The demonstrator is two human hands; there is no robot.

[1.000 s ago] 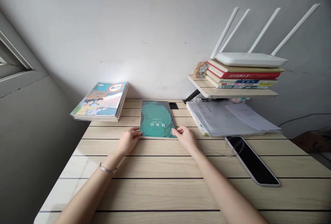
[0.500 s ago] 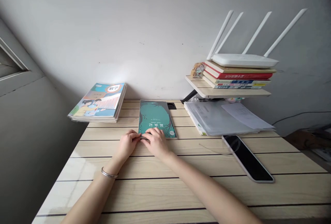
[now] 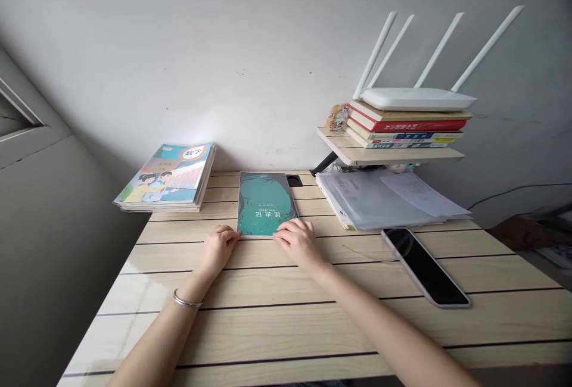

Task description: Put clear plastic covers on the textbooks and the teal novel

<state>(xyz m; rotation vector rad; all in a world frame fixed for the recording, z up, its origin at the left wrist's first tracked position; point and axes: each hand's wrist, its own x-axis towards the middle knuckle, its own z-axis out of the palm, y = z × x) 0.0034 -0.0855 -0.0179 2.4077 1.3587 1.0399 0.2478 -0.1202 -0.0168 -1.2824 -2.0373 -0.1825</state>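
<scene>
A teal book (image 3: 264,199) with dark branches and white characters on its cover lies flat and closed on the slatted wooden table, its title upside down to me. My left hand (image 3: 218,247), below a silver bangle (image 3: 186,299), is closed with its fingertips on the near left corner of the book. At the near right corner my right hand (image 3: 298,243) has its fingers curled over the cover and the thumb by the near edge, covering that corner.
Left of the book sits a stack of textbooks (image 3: 167,175). On the right lie clear folders with papers (image 3: 366,196) and a phone (image 3: 426,268). A small raised shelf (image 3: 388,156) bears several books (image 3: 409,126) and a white router (image 3: 417,99) with upright antennas.
My right hand has slid right along the near edge, from beside my left hand to the book's right corner. My left hand stays at the left corner. The view has shifted slightly.
</scene>
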